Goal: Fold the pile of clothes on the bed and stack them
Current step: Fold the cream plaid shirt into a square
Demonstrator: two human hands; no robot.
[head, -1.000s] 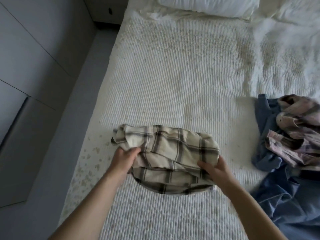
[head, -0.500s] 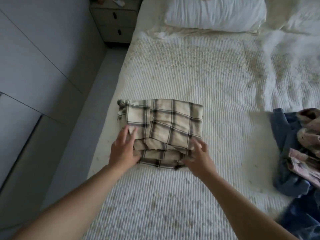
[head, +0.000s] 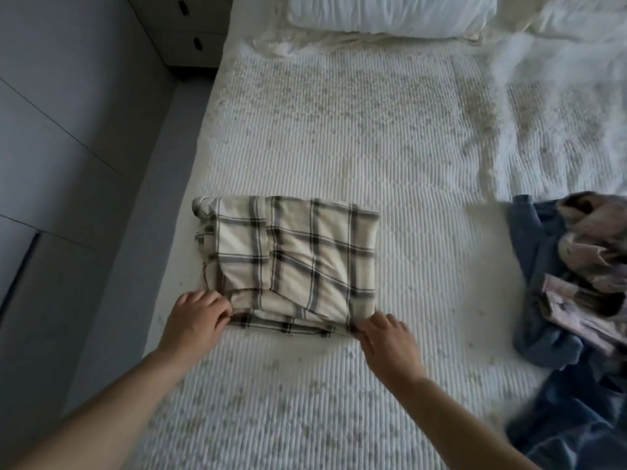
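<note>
The left hand (head: 195,317) touches the near left corner of the folded plaid shirt (head: 291,262), fingers loosely curled; the right hand (head: 385,337) touches its near right corner, fingers relaxed. The shirt lies flat on the bed (head: 339,147). The unfolded pile of clothes (head: 576,283) sits well to the right. No readable writing shows.
</note>
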